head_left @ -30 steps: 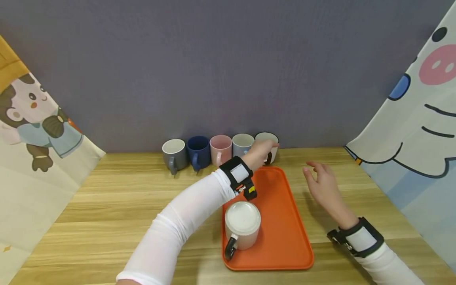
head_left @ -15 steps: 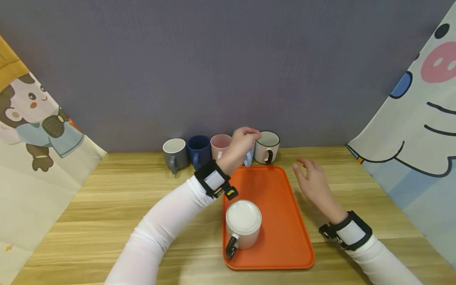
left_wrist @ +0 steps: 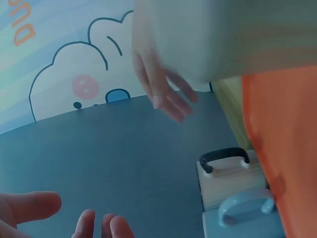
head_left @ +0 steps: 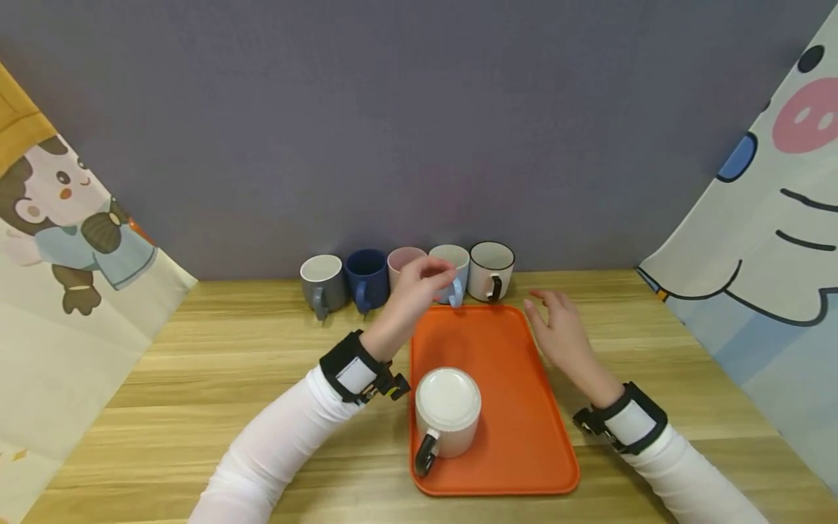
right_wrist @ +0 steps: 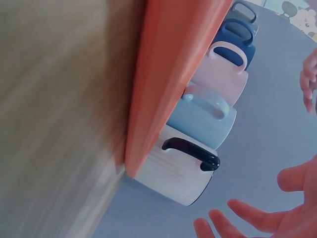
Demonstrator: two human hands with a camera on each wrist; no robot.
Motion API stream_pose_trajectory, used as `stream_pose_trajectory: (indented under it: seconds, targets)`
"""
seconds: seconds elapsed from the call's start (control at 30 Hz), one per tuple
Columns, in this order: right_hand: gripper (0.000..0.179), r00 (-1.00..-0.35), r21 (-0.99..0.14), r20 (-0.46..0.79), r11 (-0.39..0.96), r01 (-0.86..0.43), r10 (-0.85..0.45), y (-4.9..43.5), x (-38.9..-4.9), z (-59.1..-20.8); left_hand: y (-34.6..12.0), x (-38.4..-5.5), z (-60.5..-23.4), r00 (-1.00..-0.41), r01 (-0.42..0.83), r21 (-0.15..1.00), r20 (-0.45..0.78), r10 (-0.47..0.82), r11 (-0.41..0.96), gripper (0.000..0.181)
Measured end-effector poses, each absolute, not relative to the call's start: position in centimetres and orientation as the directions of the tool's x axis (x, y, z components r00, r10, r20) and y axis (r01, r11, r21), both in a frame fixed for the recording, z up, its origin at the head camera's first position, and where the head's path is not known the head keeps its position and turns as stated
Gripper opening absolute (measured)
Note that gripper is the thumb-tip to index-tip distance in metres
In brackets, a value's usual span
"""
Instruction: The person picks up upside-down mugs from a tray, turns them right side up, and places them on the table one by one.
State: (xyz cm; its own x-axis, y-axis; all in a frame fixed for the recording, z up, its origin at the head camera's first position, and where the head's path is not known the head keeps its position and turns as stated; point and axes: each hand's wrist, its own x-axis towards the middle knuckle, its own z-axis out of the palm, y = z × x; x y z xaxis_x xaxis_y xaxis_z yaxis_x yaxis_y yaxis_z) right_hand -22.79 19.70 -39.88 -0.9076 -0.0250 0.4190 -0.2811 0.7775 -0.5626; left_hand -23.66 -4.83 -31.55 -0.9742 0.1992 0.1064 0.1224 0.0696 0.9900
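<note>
My left hand hovers over the tray's far left corner, in front of the pink mug and the light blue mug. Nothing is in its loosely bent fingers. Beyond the tray's right edge hangs my right hand, fingers relaxed and holding nothing, nearest the white mug with a black rim and handle. On the orange tray a white mug with a black handle stands upside down. In the right wrist view, the upright mugs' handles, such as the black handle, face the tray.
A grey mug and a dark blue mug complete the row along the grey back panel. Wooden tabletop extends on both sides of the tray. Printed cloths border the table left and right.
My left hand has moved left and nearer from the black-rimmed mug, past the light blue one. My right hand has drifted left toward the tray. The mugs have stayed in place.
</note>
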Motion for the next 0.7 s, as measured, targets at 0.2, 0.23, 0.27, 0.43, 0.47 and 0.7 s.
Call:
stream_pose_trajectory:
  seconds: [0.2, 0.23, 0.27, 0.43, 0.47, 0.7]
  targets:
    - [0.045, -0.917, -0.574, 0.396, 0.770, -0.278, -0.036, 19.3, -22.7, -39.4, -6.2, -22.2, -33.3, -0.978, 0.132, 0.988, 0.115, 0.176, 0.085, 0.022]
    - [0.046, -0.919, -0.576, 0.393, 0.769, -0.277, -0.036, 19.1, -22.8, -39.3, -6.4, -21.9, -33.6, -0.978, 0.131, 0.988, 0.114, 0.175, 0.087, 0.022]
    - [0.047, -0.920, -0.576, 0.391, 0.769, -0.276, -0.037, 19.0, -22.8, -39.3, -6.6, -21.6, -33.9, -0.978, 0.129, 0.988, 0.112, 0.177, 0.085, 0.021]
    - [0.047, -0.917, -0.573, 0.396, 0.769, -0.282, -0.042, 18.5, -22.9, -38.9, -7.3, -20.2, -34.9, -0.978, 0.122, 0.990, 0.106, 0.181, 0.075, 0.018]
    - [0.047, -0.917, -0.572, 0.397, 0.769, -0.285, -0.044, 18.4, -23.0, -38.9, -7.4, -20.0, -35.0, -0.978, 0.119, 0.990, 0.104, 0.180, 0.078, 0.018]
    - [0.048, -0.925, -0.577, 0.377, 0.766, -0.282, -0.056, 17.7, -23.0, -38.6, -8.4, -18.8, -36.1, -0.977, 0.142, 0.978, 0.114, 0.183, 0.151, 0.014]
